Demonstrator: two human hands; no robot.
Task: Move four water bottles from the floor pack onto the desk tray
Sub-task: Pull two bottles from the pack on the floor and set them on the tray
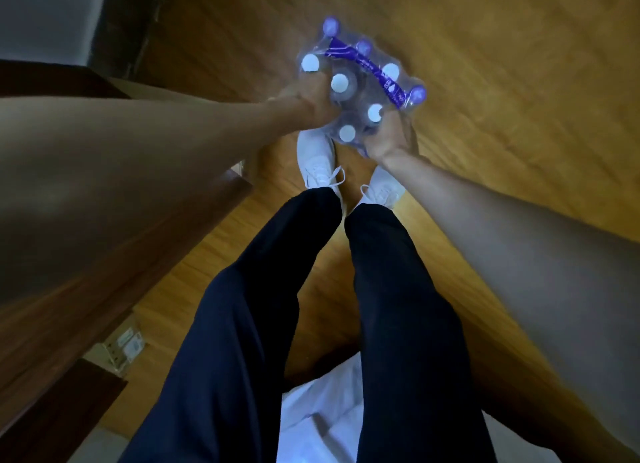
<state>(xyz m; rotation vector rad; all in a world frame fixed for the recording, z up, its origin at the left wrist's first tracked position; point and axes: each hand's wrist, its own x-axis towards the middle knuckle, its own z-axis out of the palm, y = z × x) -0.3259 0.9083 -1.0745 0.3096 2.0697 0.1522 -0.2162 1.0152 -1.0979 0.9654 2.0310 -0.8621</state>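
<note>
Both arms reach straight down and forward from the head camera, and both hands are curled into the shrink-wrapped bottle pack (360, 85). The left hand (306, 104) grips the pack's edge at about 8 o'clock, fingers dug into the plastic between two white caps; the right hand (389, 140) clamps the edge at about 5 o'clock, thumb up against a cap. The frame is motion-blurred, so I cannot tell whether the pack rests on the wooden floor (502, 64) or is held just above it. It sits just beyond the toes of two white shoes (317, 158), with a purple band (367, 69) across its top and white and purple caps showing. Dark trouser legs (277, 307) fill the lower middle. At 9 o'clock a dark brown desk edge (138, 241) runs diagonally close beside the left forearm, leaving little room on that side. From 12 to 3 o'clock the floor lies open. White fabric (318, 421) shows at 6 o'clock.
</note>
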